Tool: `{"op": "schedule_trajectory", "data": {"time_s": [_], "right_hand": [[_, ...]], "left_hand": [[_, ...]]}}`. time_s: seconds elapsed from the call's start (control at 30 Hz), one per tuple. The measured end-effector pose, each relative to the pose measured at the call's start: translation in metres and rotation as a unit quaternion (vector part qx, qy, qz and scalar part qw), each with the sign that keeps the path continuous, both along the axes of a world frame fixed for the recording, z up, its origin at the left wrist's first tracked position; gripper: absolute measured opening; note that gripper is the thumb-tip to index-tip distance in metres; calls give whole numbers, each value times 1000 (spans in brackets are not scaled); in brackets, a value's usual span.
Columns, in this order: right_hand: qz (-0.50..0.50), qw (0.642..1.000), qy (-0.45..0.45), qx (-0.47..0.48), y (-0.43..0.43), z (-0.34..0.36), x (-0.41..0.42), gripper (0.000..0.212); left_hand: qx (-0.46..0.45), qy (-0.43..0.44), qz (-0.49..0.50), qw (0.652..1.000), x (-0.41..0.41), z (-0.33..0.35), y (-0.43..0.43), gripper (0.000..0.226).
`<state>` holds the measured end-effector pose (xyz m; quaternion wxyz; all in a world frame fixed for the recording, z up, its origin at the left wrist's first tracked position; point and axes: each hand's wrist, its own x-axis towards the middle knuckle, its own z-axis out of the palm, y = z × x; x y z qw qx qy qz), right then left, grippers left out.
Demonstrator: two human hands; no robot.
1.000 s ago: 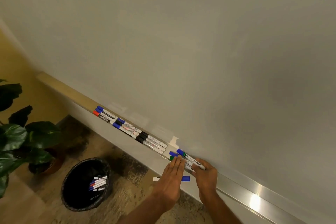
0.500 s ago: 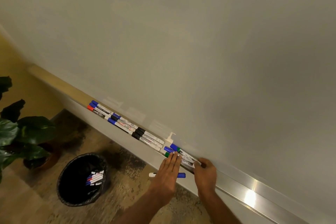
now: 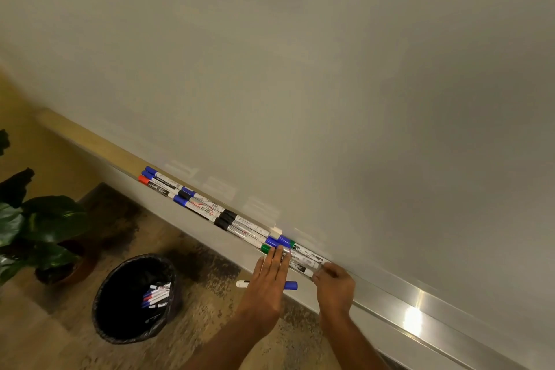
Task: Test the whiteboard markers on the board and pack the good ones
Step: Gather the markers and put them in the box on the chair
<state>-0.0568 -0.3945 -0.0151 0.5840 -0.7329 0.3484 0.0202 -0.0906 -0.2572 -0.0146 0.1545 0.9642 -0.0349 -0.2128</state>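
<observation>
The left hand (image 3: pixel 268 278) reached forward on an outstretched forearm, palm down and flat. Its fingers were straight and pressed together, the fingertips resting on a cluster of three white-barrelled whiteboard markers, two blue-capped and one green-capped (image 3: pixel 297 256). That cluster lay lengthwise in the long brushed-aluminium tray (image 3: pixel 386 295) at the foot of the pale grey whiteboard (image 3: pixel 300 84). The right hand (image 3: pixel 335 287) sat at the cluster's bare tail ends, fingers curled in against them on the tray. Blur hid whether it pinched the barrels or only butted them. Just below the tray, a single white marker with a blue cap (image 3: pixel 290 285) crossed under the left palm; whether the hand held it could not be told. Farther left along the tray, more capped markers in blue, red and black (image 3: pixel 195 203) lay end to end in rows. Below the tray stood a round black-lined bin (image 3: pixel 126 336) with several markers inside, and a dark-leaved potted plant (image 3: pixel 39 219).
</observation>
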Motion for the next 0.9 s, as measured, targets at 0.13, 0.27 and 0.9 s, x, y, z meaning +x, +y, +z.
{"op": "schedule_trajectory", "data": {"time_s": [0.13, 0.27, 0.9], "right_hand": [[15, 1000, 5, -22, -1, -2, 3, 17], [-17, 999, 13, -44, -2, -1, 6, 18], [42, 996, 49, -58, -1, -9, 14, 18]], "left_hand": [[16, 2, -7, 1000, 1, -2, 2, 77], [33, 8, -12, 999, 2, -3, 2, 76], [44, 16, -21, 999, 3, 4, 2, 80]]}}
